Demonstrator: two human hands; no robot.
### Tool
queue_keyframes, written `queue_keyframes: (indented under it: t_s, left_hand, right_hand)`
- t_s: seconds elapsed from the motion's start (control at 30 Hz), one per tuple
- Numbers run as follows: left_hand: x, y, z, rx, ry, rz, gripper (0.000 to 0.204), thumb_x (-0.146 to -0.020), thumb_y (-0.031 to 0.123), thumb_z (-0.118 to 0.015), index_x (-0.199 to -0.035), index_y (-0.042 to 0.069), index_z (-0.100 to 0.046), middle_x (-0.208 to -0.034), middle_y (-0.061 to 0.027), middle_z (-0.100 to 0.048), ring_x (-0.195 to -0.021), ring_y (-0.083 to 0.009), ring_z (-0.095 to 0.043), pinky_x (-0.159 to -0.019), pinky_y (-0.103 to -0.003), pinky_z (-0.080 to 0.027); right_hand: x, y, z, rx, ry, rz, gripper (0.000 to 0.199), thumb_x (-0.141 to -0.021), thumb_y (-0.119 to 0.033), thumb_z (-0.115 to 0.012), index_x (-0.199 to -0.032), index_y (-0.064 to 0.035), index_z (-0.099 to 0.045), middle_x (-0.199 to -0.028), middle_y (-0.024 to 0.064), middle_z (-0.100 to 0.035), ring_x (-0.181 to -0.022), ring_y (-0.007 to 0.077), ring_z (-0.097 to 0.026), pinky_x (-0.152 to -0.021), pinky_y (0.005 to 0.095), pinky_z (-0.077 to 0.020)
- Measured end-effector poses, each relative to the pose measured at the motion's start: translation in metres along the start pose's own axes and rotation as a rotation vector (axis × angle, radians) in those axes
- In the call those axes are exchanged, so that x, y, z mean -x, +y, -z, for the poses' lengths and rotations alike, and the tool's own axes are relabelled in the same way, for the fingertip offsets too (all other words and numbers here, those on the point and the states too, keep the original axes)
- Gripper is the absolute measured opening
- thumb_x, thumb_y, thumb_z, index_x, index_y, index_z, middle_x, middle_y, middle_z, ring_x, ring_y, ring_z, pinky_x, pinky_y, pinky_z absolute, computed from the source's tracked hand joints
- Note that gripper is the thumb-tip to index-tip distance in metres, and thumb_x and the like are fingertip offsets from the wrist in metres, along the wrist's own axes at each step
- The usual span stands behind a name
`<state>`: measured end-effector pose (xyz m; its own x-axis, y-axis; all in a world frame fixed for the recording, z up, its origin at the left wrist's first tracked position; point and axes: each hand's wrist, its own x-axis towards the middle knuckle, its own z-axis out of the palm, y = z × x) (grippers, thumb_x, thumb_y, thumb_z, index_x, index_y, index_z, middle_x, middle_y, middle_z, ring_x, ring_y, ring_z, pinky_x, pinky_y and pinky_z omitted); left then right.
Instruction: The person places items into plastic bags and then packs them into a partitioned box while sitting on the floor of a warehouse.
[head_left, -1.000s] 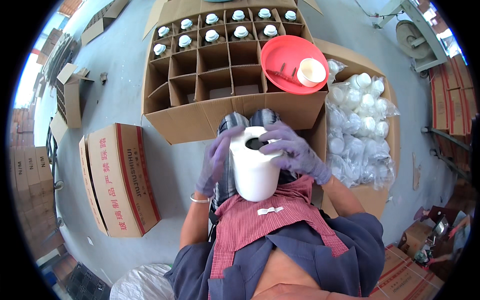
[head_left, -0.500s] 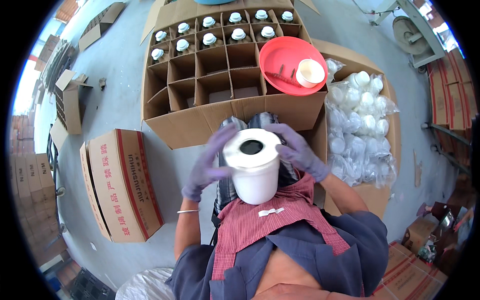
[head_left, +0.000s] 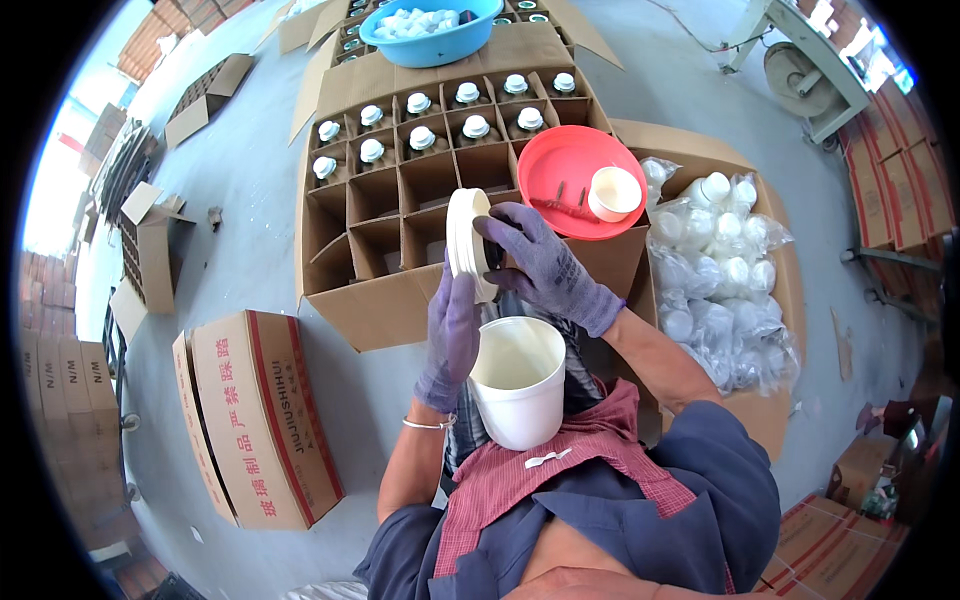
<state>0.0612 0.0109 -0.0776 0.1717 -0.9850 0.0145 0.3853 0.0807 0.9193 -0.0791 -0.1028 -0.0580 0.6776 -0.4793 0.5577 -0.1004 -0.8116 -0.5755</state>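
Note:
A white plastic bucket (head_left: 520,395) stands in my lap on the red checked apron, its mouth uncovered. Above it I hold its white lid (head_left: 463,235) tilted up on edge. My left hand (head_left: 450,340), in a purple glove, grips the lid's lower side. My right hand (head_left: 550,265), gloved alike, has its fingers at the lid's dark centre, on the side facing right. Just beyond is a divided cardboard carton (head_left: 390,318) with several white-capped bottles (head_left: 421,138) in its far rows. A red plastic basin (head_left: 540,180) rests on the carton's right corner, holding a cream cup (head_left: 614,193) and thin rod-like pieces.
On the right, an open box (head_left: 780,330) is filled with bagged white caps (head_left: 725,225). A blue basin (head_left: 420,45) of white pieces sits on another carton at the back. To the left stands a closed carton (head_left: 255,420) on the grey floor (head_left: 240,270).
The lid has come off the bucket and is now raised and tilted above it, held by both hands. The view has shifted, bringing the blue basin further into sight.

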Motion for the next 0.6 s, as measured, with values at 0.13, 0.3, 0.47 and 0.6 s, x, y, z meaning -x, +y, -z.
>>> queue_keyframes:
  t_s: [0.13,0.3,0.47,0.6]
  left_hand:
    - [-0.003,0.009,-0.006,-0.592,-0.024,-0.438,0.060,-0.102,0.031,-0.040,-0.152,0.001,-0.025,-0.151,-0.0198,-0.031,-0.135,-0.0290,-0.039,-0.110,-0.037,-0.036]
    - [0.006,0.003,-0.011,-0.447,0.001,-0.362,0.067,-0.098,0.028,-0.041,-0.154,0.001,-0.016,-0.152,-0.0244,-0.026,-0.136,-0.0342,-0.037,-0.109,-0.041,-0.035]
    - [0.003,-0.007,-0.025,-0.425,0.142,-0.398,0.074,-0.090,0.025,-0.051,-0.152,0.000,-0.019,-0.149,-0.0289,-0.024,-0.134,-0.0430,-0.033,-0.107,-0.050,-0.033]
    - [-0.034,0.018,-0.011,-1.043,0.055,-0.927,0.051,-0.085,0.041,-0.068,-0.131,0.023,-0.056,-0.142,-0.0249,-0.031,-0.132,-0.0473,-0.030,-0.109,-0.055,-0.030]
  right_hand:
    - [-0.006,-0.002,0.001,-0.167,0.084,-0.004,0.070,-0.087,-0.033,-0.069,-0.140,0.0012,-0.038,-0.129,0.0214,-0.046,-0.117,0.0383,-0.050,-0.098,0.0422,-0.0465]
    - [-0.017,0.000,0.000,-0.022,0.205,0.154,0.064,-0.094,-0.037,-0.059,-0.141,0.0006,-0.037,-0.125,0.0222,-0.048,-0.112,0.0376,-0.053,-0.095,0.0415,-0.0478]
    - [-0.045,0.000,0.010,-0.139,0.138,0.109,0.054,-0.089,-0.026,-0.059,-0.134,0.0014,-0.044,-0.118,0.0187,-0.055,-0.100,0.0333,-0.060,-0.084,0.0395,-0.0516]
    - [-0.035,0.007,0.010,0.258,0.185,0.258,0.054,-0.086,-0.017,-0.065,-0.133,0.0002,-0.044,-0.126,0.0168,-0.054,-0.111,0.0286,-0.057,-0.092,0.0400,-0.0476]
